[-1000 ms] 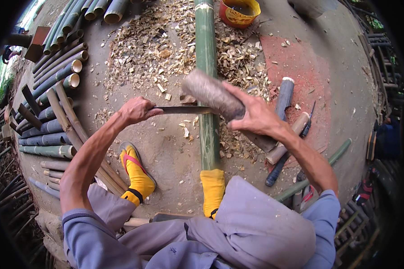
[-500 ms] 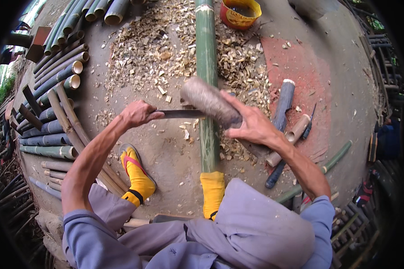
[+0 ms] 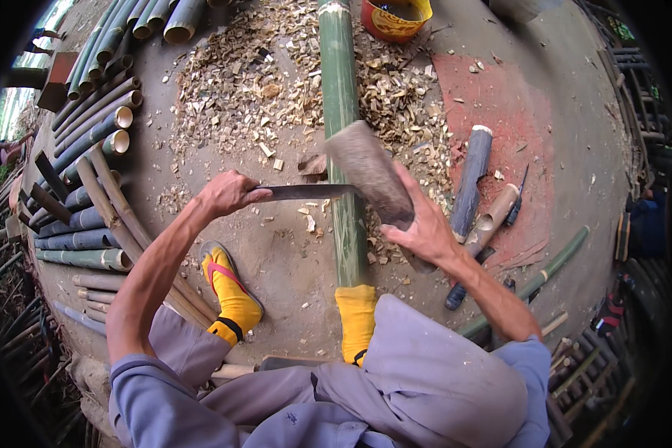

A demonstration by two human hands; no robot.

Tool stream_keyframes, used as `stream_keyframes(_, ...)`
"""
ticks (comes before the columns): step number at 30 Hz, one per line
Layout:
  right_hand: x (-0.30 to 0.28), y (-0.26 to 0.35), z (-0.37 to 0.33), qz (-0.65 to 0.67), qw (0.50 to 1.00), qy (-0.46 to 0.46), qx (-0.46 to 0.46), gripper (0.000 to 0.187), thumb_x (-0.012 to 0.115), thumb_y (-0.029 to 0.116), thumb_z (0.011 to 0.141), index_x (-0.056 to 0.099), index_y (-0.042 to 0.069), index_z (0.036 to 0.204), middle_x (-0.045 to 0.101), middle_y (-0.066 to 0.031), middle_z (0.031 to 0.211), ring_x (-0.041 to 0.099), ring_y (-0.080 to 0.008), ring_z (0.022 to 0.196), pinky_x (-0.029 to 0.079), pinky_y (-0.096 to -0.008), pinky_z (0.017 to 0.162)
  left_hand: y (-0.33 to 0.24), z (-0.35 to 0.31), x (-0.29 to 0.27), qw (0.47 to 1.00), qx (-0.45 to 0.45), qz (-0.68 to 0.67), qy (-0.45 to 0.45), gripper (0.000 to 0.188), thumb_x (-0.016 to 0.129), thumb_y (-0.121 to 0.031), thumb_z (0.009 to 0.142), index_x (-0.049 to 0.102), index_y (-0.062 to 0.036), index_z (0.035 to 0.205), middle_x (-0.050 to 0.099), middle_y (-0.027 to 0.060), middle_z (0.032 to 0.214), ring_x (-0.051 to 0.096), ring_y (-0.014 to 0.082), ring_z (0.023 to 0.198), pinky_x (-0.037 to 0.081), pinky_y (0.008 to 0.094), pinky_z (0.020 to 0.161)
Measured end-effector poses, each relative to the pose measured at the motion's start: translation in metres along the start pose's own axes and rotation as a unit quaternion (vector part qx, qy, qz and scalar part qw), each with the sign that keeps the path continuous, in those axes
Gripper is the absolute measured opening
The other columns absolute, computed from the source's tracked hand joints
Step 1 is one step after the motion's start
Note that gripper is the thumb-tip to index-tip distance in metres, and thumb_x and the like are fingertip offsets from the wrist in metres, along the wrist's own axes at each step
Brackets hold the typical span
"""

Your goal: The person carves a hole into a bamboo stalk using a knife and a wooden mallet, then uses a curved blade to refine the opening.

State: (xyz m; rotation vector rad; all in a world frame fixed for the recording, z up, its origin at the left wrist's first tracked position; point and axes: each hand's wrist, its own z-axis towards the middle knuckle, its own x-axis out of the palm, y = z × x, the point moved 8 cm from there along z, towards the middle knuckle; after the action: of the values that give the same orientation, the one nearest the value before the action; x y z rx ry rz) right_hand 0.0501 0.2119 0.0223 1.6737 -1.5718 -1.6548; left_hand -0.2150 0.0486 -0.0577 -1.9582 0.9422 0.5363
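My left hand (image 3: 228, 193) grips the handle end of a long dark knife (image 3: 306, 192). Its blade lies across a thick green bamboo pole (image 3: 340, 89), which runs away from my yellow-socked foot (image 3: 356, 317). Closed around one end of a heavy wooden mallet (image 3: 369, 168) is my right hand (image 3: 428, 228). The mallet, slightly blurred, slants over the pole and the blade tip; I cannot tell whether it touches the blade.
Wood chips (image 3: 239, 104) lie thickly on both sides of the pole. Bamboo lengths (image 3: 89, 216) are stacked at left. On the right, cut pieces (image 3: 472, 175) and a thin dark tool (image 3: 517, 198) rest on red matting (image 3: 534, 112). A red-yellow bucket (image 3: 396, 28) stands at the far end.
The mallet has shifted right and now slants more steeply over the pole. My left hand and the knife are almost where they were.
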Motion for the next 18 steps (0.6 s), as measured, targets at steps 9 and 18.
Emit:
stream_keyframes(9,-0.038,-0.063,-0.014,-0.267,0.958,-0.102,0.020,0.076,0.068,0.026,0.081,0.032,0.003,0.144,0.053,-0.0261,0.127,0.054,-0.0401,0.115,0.045,-0.0474,0.099,-0.004,0.003,-0.002,1.000,-0.011,0.024,0.012,0.052,0.051,-0.050,0.093,0.065,-0.0023,0.078,0.057,0.0199,0.063,0.058,0.0379,0.060,0.046,0.0444,0.058)
stream_keyframes(18,-0.151,-0.054,0.257,-0.345,0.880,-0.294,-0.140,0.056,0.055,0.011,0.087,0.038,0.001,0.139,0.048,-0.0237,0.133,0.058,-0.0411,0.107,0.048,-0.0501,0.094,-0.004,0.007,0.003,1.000,0.010,0.023,0.009,0.046,0.054,-0.046,0.092,0.065,-0.0031,0.079,0.062,0.0179,0.069,0.060,0.0373,0.066,0.048,0.0437,0.061)
